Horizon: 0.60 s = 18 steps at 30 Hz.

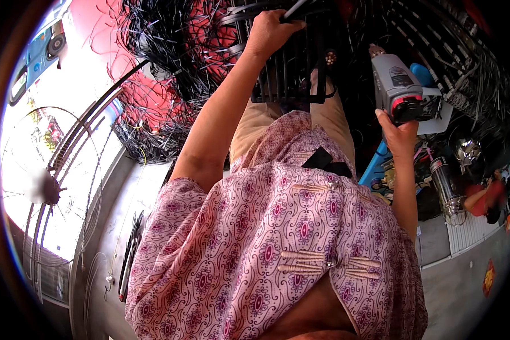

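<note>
Over my knees stands a black openwork basket frame (321, 76) with dark strips woven through its bars. My left hand (273, 33) is closed on its upper part, beside a grey-black flat strip (296, 8) that slants up from my fingers. What lies under the palm is hidden. To the right of the frame, my right hand (398, 133) grips a grey pistol-shaped power tool (395, 79) with red trim at its rear. The tool's nose points away from me, apart from the frame. Its exact kind I cannot make out.
Tangled black strips (158, 45) heap up at the left over a red surface (153, 102). More striped strips (481, 62) hang at the far right. A fan (48, 187) stands left by the bright doorway. A steel flask (446, 184) and a person in red (486, 198) are at right.
</note>
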### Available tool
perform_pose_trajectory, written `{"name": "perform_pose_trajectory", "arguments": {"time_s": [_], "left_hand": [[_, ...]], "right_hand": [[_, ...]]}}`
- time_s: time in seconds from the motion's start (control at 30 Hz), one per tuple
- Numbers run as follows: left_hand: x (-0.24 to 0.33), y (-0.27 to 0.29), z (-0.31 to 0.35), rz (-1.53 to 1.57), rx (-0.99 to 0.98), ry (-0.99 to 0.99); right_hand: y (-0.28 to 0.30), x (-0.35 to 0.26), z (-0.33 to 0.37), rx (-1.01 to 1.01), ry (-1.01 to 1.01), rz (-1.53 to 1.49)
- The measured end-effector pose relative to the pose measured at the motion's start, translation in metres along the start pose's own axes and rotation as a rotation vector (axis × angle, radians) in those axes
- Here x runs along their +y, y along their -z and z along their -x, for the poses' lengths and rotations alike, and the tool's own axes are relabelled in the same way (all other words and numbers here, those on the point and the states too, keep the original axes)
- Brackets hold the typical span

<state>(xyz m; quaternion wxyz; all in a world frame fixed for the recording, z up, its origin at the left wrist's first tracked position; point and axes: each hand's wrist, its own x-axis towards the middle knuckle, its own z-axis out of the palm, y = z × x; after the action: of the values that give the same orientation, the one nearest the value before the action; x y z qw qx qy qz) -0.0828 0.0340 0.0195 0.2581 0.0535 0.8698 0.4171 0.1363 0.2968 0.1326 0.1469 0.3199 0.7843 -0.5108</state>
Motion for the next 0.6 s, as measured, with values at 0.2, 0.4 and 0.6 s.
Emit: {"name": "perform_pose_trajectory", "arguments": {"time_s": [0.2, 0.4, 0.6], "left_hand": [[0.005, -0.004, 0.001, -0.030, 0.003, 0.064], [0.005, -0.013, 0.000, -0.079, 0.009, 0.092], [0.018, -0.006, 0.000, -0.086, -0.028, 0.132]], "right_hand": [[-0.013, -0.012, -0.031, -0.147, 0.200, 0.184], [-0.024, -0.036, -0.046, -0.173, 0.214, 0.267], [-0.024, -0.043, -0.057, -0.201, 0.267, 0.252]]}}
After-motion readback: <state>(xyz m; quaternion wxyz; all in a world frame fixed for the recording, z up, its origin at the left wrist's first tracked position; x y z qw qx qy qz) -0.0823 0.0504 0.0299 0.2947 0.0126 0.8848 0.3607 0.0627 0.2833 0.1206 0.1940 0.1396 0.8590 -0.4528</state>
